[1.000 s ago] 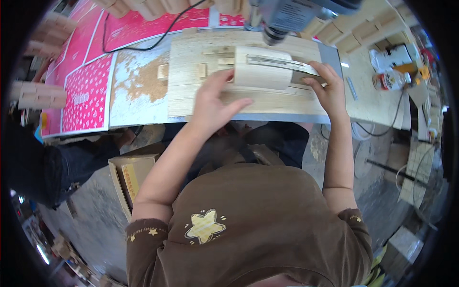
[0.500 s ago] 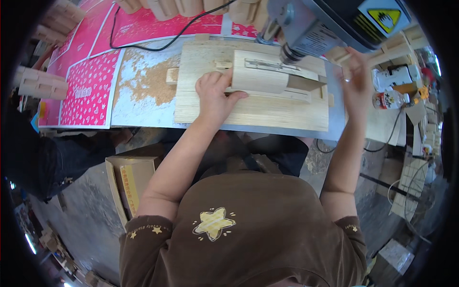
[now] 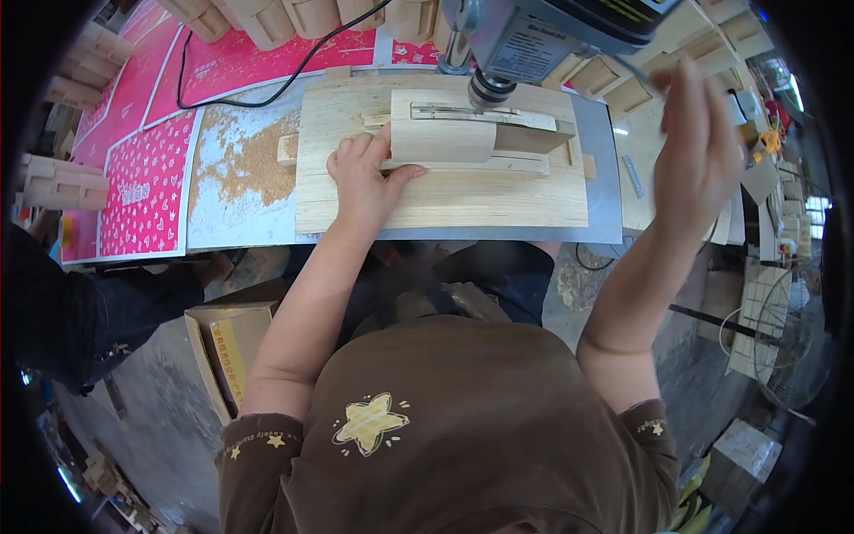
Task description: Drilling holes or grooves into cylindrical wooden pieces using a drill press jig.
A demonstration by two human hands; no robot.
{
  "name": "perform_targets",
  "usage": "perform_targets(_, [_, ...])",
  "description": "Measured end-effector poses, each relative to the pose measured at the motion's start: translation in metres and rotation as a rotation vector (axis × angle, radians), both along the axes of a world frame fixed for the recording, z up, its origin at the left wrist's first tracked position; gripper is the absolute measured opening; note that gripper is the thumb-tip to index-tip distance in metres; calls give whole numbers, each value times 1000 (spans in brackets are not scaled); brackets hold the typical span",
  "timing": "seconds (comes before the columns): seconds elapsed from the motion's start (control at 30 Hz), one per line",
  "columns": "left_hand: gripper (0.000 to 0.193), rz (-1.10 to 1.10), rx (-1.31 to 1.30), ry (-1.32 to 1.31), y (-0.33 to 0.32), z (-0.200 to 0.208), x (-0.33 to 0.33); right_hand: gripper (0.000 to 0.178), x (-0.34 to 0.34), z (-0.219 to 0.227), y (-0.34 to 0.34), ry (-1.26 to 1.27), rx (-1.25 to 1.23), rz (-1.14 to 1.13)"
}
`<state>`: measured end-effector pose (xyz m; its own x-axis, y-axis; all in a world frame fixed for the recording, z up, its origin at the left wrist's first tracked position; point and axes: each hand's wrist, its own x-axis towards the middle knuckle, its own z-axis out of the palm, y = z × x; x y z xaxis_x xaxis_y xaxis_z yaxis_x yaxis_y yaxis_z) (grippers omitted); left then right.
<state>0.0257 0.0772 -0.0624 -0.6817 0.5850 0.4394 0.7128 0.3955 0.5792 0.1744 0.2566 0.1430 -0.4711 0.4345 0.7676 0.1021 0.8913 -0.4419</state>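
Note:
A pale wooden piece with a rounded front lies on a wooden board, under the chuck of a grey drill press. My left hand grips the left end of the piece, its thumb along the front and its fingers at the back. Light wooden strips lie on the board around the piece. To the right of the machine, my right hand is raised and closed at the end of the drill press lever. Part of its grip is hidden.
Sawdust covers the table's left part beside pink patterned sheets. Several wooden pieces stand at the back, near a black cable. A cardboard box sits below, left; a fan stands right. Another person's dark-clothed legs show at left.
My right hand has moved up and outward at the lever. The view has shifted, so table and machine appear further left. My left hand keeps its hold on the wooden piece.

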Motion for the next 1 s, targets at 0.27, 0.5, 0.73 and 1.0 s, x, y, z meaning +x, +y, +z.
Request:
perform_targets(0.27, [66, 1, 37, 18, 0, 0, 0, 11, -8, -120, -1, 102, -86, 134])
perform_targets(0.5, [64, 37, 6, 22, -7, 0, 1, 22, -7, -42, 7, 195, 69, 71])
perform_targets(0.73, [64, -96, 37, -78, 28, 4, 17, 35, -89, 41, 86, -88, 234, 11])
perform_targets(1.0, [62, -83, 49, -8, 26, 3, 17, 22, 1, 16, 12, -152, -61, -12])
